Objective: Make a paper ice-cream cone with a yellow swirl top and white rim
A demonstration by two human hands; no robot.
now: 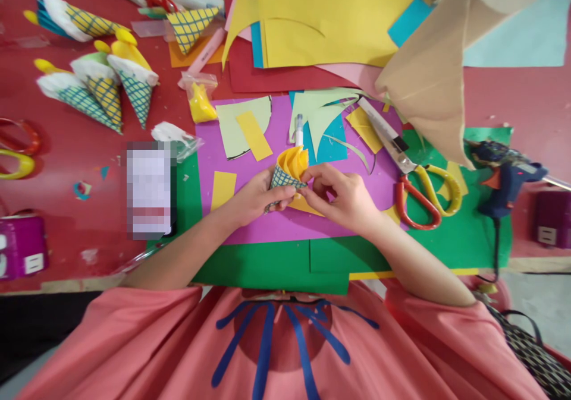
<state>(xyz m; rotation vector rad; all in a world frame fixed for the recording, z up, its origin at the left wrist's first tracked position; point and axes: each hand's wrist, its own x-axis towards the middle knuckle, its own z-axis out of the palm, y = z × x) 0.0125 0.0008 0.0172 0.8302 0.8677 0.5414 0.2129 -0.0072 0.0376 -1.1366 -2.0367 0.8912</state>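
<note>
A small paper cone (289,171) with a blue grid pattern and a folded yellow top is held over the purple sheet (276,221). My left hand (255,198) is closed around the cone's lower tip from the left. My right hand (345,195) pinches the cone's right edge with thumb and fingers. A white glue stick or pen (298,129) lies just behind the cone. Yellow paper strips (223,189) lie on the purple sheet to the left.
Scissors (417,180) with yellow and red handles lie to the right, and a blue glue gun (506,177) beyond them. Several finished paper cones (107,88) lie at the upper left. Coloured sheets (330,19) are stacked at the back; a blurred phone (149,189) lies left.
</note>
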